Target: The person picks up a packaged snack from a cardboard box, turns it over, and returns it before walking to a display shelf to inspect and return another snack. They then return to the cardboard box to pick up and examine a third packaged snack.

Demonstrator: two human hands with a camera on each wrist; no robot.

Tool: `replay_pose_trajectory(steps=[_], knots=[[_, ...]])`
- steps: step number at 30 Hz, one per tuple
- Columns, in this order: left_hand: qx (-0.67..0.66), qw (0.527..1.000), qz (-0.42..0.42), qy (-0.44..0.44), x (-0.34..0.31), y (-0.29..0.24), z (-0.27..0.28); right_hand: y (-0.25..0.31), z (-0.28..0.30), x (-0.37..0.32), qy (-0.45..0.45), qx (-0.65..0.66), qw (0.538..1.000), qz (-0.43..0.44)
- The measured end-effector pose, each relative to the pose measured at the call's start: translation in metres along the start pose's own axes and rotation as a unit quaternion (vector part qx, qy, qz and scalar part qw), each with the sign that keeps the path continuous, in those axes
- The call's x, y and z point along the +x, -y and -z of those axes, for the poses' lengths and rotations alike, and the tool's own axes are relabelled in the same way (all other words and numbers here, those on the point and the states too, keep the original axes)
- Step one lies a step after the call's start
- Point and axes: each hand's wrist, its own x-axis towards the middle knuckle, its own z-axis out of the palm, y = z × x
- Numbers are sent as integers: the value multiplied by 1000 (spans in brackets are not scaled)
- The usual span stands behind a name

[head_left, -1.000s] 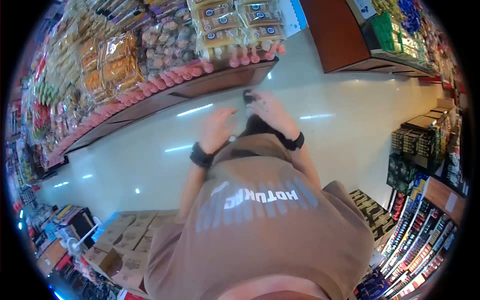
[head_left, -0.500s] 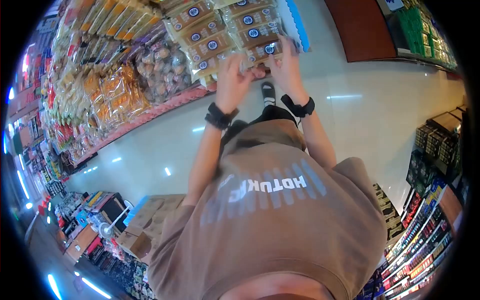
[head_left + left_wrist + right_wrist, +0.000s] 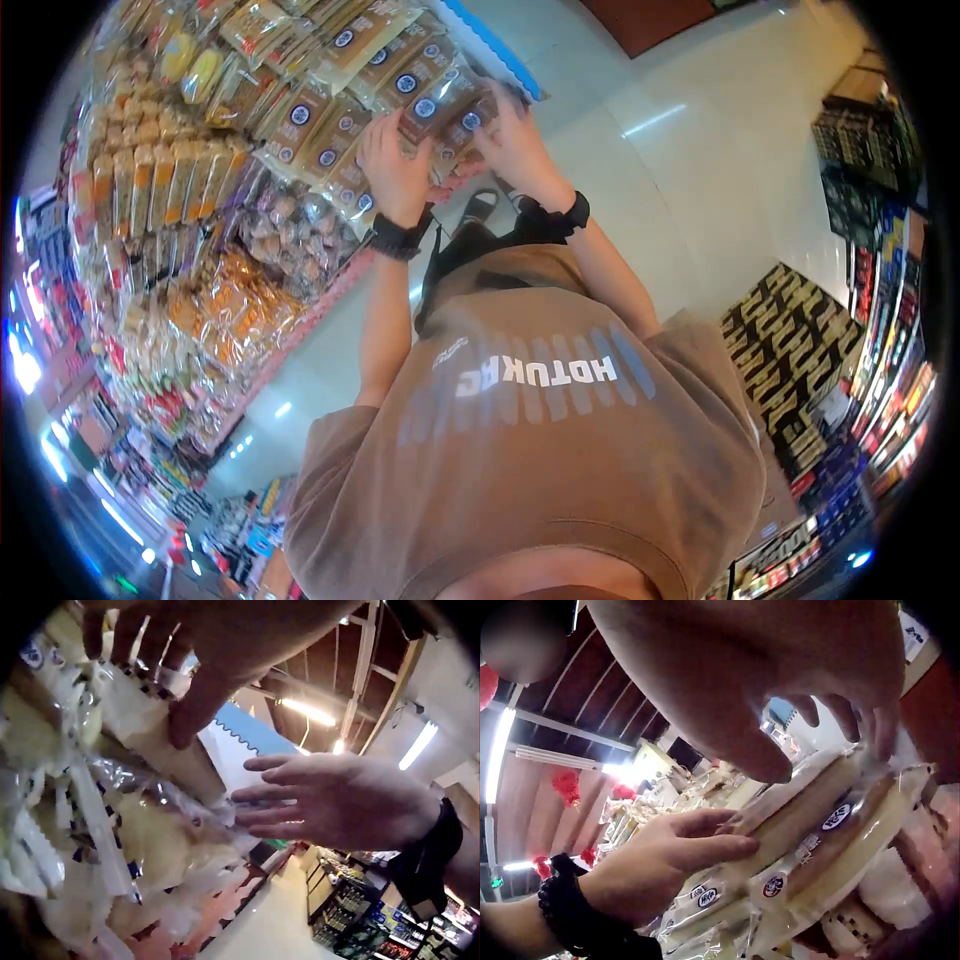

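Observation:
Clear-wrapped packs of brown-topped sponge cake (image 3: pixel 425 106) lie in rows at the stand's near corner. Over their left part is my left hand (image 3: pixel 397 178), thumb and fingers spread; in the right wrist view, the left thumb (image 3: pixel 731 846) lies along the end of one cake pack (image 3: pixel 810 817). My right hand (image 3: pixel 522 155) is at the row's right end, fingers reaching over the outermost pack. Seen from the left wrist, the right hand's fingers (image 3: pixel 270 795) are nearly straight, tips right at the wrapping. Both wrists carry black bands.
Other bagged snacks (image 3: pixel 150 190) cover the stand to the left. A blue scalloped border (image 3: pixel 495 50) and pink trim (image 3: pixel 462 178) edge it. Pale shiny floor (image 3: pixel 640 190) lies to the right, with stacked patterned boxes (image 3: pixel 795 345) and shelves of goods behind.
Both hands have moved forward from in front of the body to the cake packs on the stand. The view has turned, and the person stands closer to the stand's corner.

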Motion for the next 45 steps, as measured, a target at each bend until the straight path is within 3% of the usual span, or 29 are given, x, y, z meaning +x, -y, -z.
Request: replay_pose_trajectory(steps=[4, 5, 6, 12, 14, 16, 20, 21, 25, 28, 36, 41, 45], knots=[[-119, 992, -36, 11, -14, -1, 33, 33, 24, -26, 47, 87, 983, -153], [-134, 990, -25, 37, -18, -5, 44, 20, 24, -40, 21, 15, 998, -48], [-189, 978, -2, 84, -22, -5, 54, 25, 30, -47, 14, 53, 997, -53], [-331, 893, -55, 301, -46, 8, 81, 53, 45, -119, 12, 216, 966, -140], [-328, 878, -131, 323, -55, 21, 69, 52, 46, -149, 39, 147, 976, -158], [-338, 860, -145, 353, -63, 18, 67, 61, 50, -166, 54, 76, 984, -154], [-323, 819, -175, 440, -72, 9, 59, 66, 54, -226, 23, 24, 986, -166], [-316, 809, -188, 458, -74, 5, 55, 72, 56, -240, 6, 72, 977, -199], [-277, 747, -313, 516, -87, -31, 36, 51, 56, -320, -37, 45, 982, -180], [-247, 702, -353, 568, -109, -76, 30, 63, 62, -371, -85, 6, 974, -211], [-199, 578, -498, 616, -205, -187, 13, 61, 52, -526, -293, -73, 927, -221], [-141, 500, -533, 668, -270, -235, 0, 74, 68, -605, -327, -33, 908, -261], [-132, 389, -492, 768, -314, -263, -17, 92, 79, -662, -338, -18, 903, -264]])
